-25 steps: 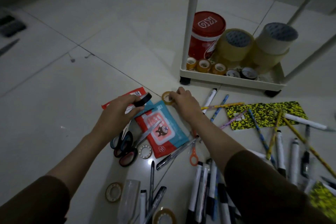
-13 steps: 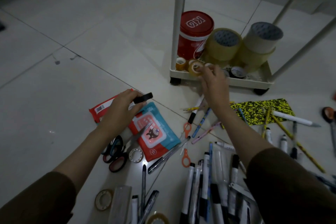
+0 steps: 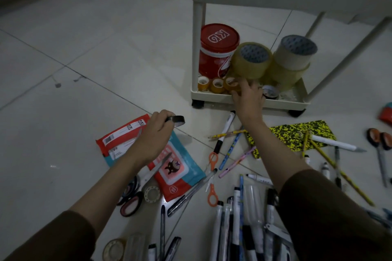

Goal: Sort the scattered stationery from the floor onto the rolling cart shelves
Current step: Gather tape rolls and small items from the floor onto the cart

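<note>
Reaching over the front rim of the rolling cart's (image 3: 282, 105) bottom shelf, the right hand (image 3: 248, 99) has its fingers curled round a small yellow tape roll (image 3: 232, 85), which sits on the shelf in a row with two other small rolls (image 3: 217, 85); whether the fingers actually clamp it or only touch it cannot be told. The left hand (image 3: 153, 139) hovers over the floor with thumb and fingers pinched on a thin black tape roll (image 3: 176, 121), held out flat. Behind the small rolls stand a red tub (image 3: 218, 51) with "KTG" in white letters on its lid, seen upside down, and big rolls of clear packing tape (image 3: 251, 60). Under the left hand lies a red and blue packet (image 3: 176, 172) bearing a cartoon figure and a barcode label too small to read. Scissors (image 3: 212, 176), pens and markers (image 3: 224, 131), more tape rolls and a yellow-and-black sheet (image 3: 294, 133) are strewn over the tiled floor.
</note>
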The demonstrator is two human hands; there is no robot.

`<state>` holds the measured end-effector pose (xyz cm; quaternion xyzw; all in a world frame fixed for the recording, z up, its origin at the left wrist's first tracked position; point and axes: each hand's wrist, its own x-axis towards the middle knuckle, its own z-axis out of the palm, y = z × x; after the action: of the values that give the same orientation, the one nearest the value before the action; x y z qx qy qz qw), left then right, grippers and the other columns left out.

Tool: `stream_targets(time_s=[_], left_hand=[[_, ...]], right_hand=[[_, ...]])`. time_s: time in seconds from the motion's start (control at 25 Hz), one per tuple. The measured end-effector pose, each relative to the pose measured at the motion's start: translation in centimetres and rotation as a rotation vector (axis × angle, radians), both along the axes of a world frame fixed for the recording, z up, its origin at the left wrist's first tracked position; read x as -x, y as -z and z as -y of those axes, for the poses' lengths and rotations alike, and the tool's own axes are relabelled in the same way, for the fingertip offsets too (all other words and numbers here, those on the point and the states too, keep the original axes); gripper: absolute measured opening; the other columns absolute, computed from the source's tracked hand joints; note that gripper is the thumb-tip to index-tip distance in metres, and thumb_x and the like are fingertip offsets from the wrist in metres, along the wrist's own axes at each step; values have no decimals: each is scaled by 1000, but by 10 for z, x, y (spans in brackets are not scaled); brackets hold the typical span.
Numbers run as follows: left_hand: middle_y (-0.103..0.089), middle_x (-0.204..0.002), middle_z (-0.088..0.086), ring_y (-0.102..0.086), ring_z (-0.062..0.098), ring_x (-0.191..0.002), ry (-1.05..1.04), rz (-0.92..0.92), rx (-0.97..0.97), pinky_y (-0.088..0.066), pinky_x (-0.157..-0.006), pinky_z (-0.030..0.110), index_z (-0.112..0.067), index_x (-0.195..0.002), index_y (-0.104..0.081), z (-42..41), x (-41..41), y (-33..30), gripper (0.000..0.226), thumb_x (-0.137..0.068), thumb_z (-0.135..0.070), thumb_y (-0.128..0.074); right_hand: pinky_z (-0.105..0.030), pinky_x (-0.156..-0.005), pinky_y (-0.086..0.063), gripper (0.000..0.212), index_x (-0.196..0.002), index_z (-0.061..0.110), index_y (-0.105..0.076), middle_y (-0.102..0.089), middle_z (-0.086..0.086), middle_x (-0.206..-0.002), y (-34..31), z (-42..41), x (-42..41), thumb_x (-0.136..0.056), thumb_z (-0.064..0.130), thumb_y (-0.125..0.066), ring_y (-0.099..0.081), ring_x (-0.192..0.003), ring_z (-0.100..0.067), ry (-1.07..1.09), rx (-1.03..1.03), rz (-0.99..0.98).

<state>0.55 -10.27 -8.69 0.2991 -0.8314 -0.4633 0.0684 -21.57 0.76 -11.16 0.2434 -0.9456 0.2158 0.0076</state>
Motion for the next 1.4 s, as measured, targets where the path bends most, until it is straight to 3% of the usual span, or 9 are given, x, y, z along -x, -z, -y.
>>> stream_targets(time_s=[0.16,0.28,0.36,0.56,0.68,0.8,0.92,1.08,1.4], left_hand=[[-42,-106,0,-41,12,-100,31,-13,72,-30,-71,16,-21,-110,-44,-11,14,2,16,-100,-23,-32],[-45,-110,0,-42,15,-109,53,-86,125,-37,-89,26,-16,-109,-47,-19,30,1,13,-97,-18,-44],[-49,-110,5,-45,20,-109,69,-151,150,-40,-97,35,-10,-106,-48,-22,42,0,12,-94,-11,-50],[-51,-105,6,-51,19,-102,193,-216,227,-41,-88,23,-5,-107,-47,-30,75,-3,22,-88,-6,-59],[-48,-113,2,-50,15,-108,270,-287,224,-41,-94,23,-8,-113,-46,-36,97,-5,30,-87,-8,-60],[-31,-134,-2,-30,1,-122,320,-330,287,-22,-100,3,-9,-132,-37,-40,121,-1,49,-89,-12,-59],[-15,-152,7,-12,15,-140,299,-158,369,-11,-111,19,-10,-143,-25,-37,141,12,60,-91,-17,-55],[3,-157,6,7,22,-144,293,84,399,-3,-116,35,-19,-148,-14,-28,159,27,66,-94,-31,-49],[-6,-157,4,3,21,-145,287,-4,486,2,-116,35,-17,-147,-17,-31,163,41,63,-94,-31,-48]], right_hand=[[-35,-97,-29,40,-129,12,-48,-47,-12,-126,6,-17,-36,-89,9,-51,-41,-118,-33,-239,241,-27],[-36,-95,-42,42,-132,13,-46,-46,-8,-129,6,-34,-61,-90,5,-49,-47,-114,-23,-600,323,95],[-36,-87,-48,45,-137,18,-40,-46,-5,-130,5,-42,-65,-93,7,-47,-52,-107,-19,-707,303,113],[-40,-80,-50,36,-130,17,-51,-49,-9,-119,-6,-55,-44,-95,12,-49,-55,-100,-22,-613,329,84],[-42,-71,-48,23,-114,6,-60,-53,-13,-108,-9,-67,-23,-93,10,-52,-56,-92,-27,-579,263,-4],[-41,-71,-46,18,-107,3,-62,-53,-14,-104,-9,-79,3,-93,8,-51,-55,-91,-29,-434,272,-42],[-41,-82,-45,20,-108,7,-64,-58,-11,-110,-8,-80,29,-91,9,-53,-55,-101,-28,-257,272,-10],[-41,-90,-40,23,-113,25,-61,-62,0,-115,-7,-67,44,-94,28,-50,-52,-111,-25,-191,-25,-50],[-40,-87,-32,24,-114,25,-60,-60,-4,-117,-12,-63,56,-95,30,-46,-48,-113,-29,-162,-244,-142]])
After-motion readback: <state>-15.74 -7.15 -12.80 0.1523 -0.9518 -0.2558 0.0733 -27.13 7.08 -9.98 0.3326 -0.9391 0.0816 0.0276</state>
